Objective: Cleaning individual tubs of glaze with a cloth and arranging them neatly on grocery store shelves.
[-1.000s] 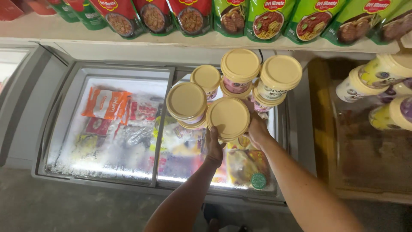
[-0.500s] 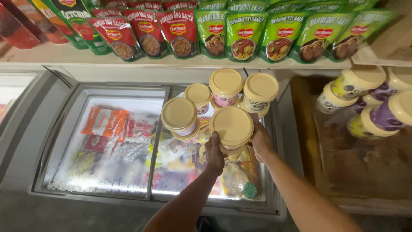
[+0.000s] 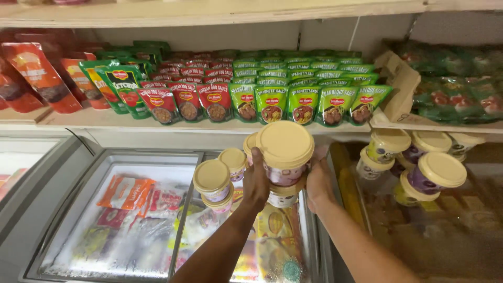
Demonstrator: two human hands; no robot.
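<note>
Gripping a tub [image 3: 285,152] with a cream lid from both sides, the left hand [image 3: 257,181] and right hand [image 3: 318,183] lift it above the freezer [image 3: 131,162]. More tubs [image 3: 212,181] stand on the freezer's glass, just left of the held one. Behind the freezer, a shelf [image 3: 94,119] carries sauce pouches [image 3: 272,102].

A pale wooden shelf [image 3: 209,123] runs across the far side, lined with rows of red and green sauce pouches [image 3: 272,102]. Below it sits a chest freezer [image 3: 63,199] with sliding glass lids [image 3: 131,220], frosted inside. A 2nd glass-topped cabinet [image 3: 461,236] stands to the right.
</note>
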